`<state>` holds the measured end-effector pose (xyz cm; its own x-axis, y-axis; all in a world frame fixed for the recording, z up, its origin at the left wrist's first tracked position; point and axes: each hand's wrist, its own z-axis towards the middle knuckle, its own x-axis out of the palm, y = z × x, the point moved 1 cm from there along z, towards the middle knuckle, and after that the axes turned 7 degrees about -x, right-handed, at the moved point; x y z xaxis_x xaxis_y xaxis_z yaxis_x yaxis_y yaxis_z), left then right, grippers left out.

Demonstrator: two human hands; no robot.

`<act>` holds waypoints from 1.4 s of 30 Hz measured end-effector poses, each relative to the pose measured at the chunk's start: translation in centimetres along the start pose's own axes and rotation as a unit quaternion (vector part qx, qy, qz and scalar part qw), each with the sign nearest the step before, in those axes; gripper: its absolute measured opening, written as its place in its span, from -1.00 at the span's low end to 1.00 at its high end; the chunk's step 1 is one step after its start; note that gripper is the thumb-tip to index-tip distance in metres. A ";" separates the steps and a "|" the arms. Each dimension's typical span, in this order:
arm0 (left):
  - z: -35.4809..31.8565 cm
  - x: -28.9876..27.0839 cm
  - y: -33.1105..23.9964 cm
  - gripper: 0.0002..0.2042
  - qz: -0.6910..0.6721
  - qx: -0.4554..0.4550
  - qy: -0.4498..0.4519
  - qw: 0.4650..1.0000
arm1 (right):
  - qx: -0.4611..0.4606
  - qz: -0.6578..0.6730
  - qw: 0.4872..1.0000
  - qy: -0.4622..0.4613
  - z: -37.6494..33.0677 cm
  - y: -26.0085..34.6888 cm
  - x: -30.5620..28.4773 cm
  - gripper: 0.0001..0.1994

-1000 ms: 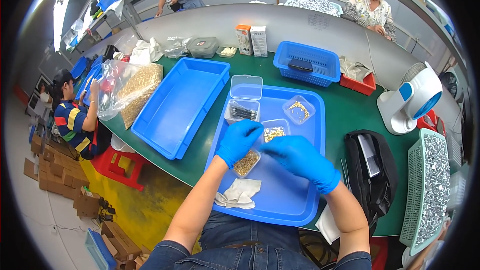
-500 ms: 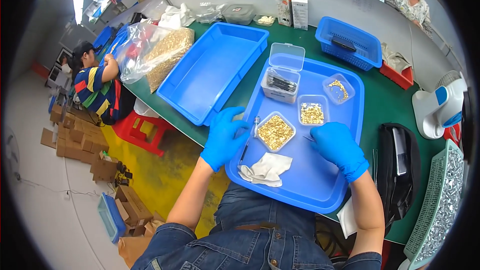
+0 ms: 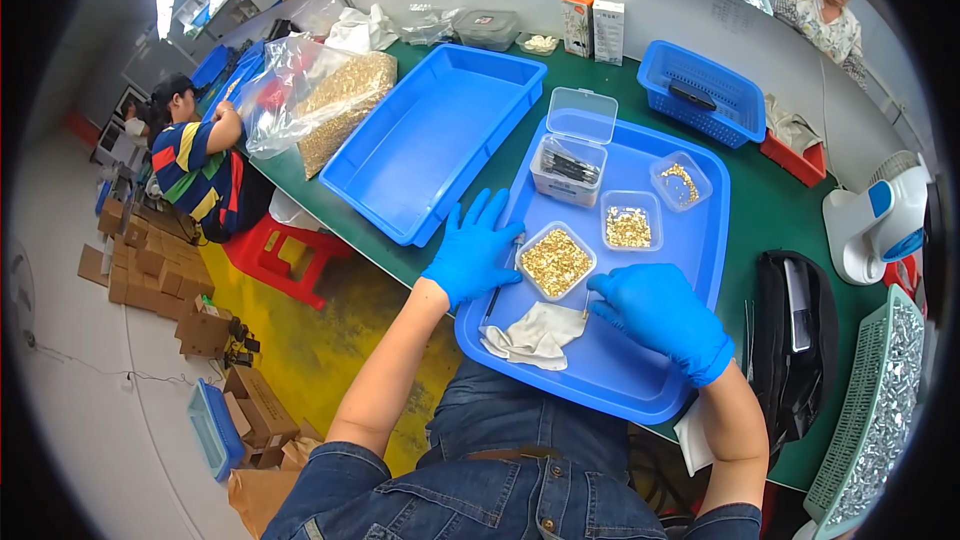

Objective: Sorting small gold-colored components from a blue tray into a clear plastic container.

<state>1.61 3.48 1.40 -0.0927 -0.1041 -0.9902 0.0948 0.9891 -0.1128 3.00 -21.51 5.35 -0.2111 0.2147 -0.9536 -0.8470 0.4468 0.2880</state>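
My left hand (image 3: 470,253), in a blue glove, has its fingers spread at the left rim of the blue tray (image 3: 640,395). It partly covers a slim dark pen-like tool (image 3: 492,306). My right hand (image 3: 668,322), also gloved, is closed with its fingertips near the right corner of a clear box of small gold parts (image 3: 556,260). Something thin seems to stick out from those fingertips; its kind is unclear. Below the box lies a crumpled white cloth (image 3: 535,336). Farther back stand a second box of gold parts (image 3: 629,224), a third, sparsely filled box (image 3: 681,182), and a lidded box of dark pieces (image 3: 569,170).
An empty blue bin (image 3: 425,130) stands left of the tray, beside a bag of gold parts (image 3: 345,105). Behind are a blue basket (image 3: 700,90) and a red bin (image 3: 797,155). A black case (image 3: 795,340) and a green basket of silver parts (image 3: 875,410) lie right.
My left hand has moved right and opened wider over the tray's rim. My right hand has come down and left, from the second gold box towards the nearer one.
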 end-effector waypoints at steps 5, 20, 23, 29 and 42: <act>-1.7 -0.4 0.6 -0.31 -0.016 0.011 -0.084 0.996 | 0.007 -0.004 1.000 0.003 0.3 -0.2 -1.3 -0.83; -6.6 0.3 -7.8 -0.54 -0.450 -0.033 -0.152 0.879 | 0.077 0.406 0.896 -0.164 1.9 1.0 1.6 -0.76; -6.8 1.0 -7.6 -0.64 -0.526 -0.083 -0.090 0.842 | 0.078 0.454 0.873 -0.162 1.7 1.0 1.7 -0.77; -7.1 0.3 -7.3 -0.75 -0.724 -0.151 -0.019 0.673 | 0.155 0.640 0.703 -0.270 1.1 -0.8 -1.8 -0.78; -7.3 0.5 -7.5 -0.73 -0.646 -0.147 -0.033 0.748 | 0.114 0.505 0.851 -0.095 1.7 0.6 0.5 -0.78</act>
<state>-6.35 -3.25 2.30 0.1306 -0.9887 -0.0730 -0.2548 0.0377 -0.9663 3.18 -19.67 5.18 -0.6740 0.7150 -0.1856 -0.1599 0.1041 0.9816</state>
